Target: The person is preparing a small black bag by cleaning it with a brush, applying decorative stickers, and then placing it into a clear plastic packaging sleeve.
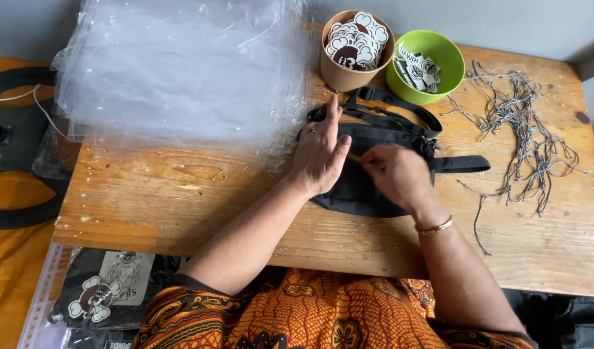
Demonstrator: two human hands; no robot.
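Orange patterned fabric (323, 317) lay nearest. Beyond it, the left hand (319, 155) rested open and flat on a black fabric waist bag (365, 187), which lay under both hands; the right hand (397, 174) pinched a small tan piece (355, 157) beside the left thumb.

Left hand (319, 152) flat, forefinger outstretched — right hand (395, 173) curled, fingertips pinched, wrists close together.
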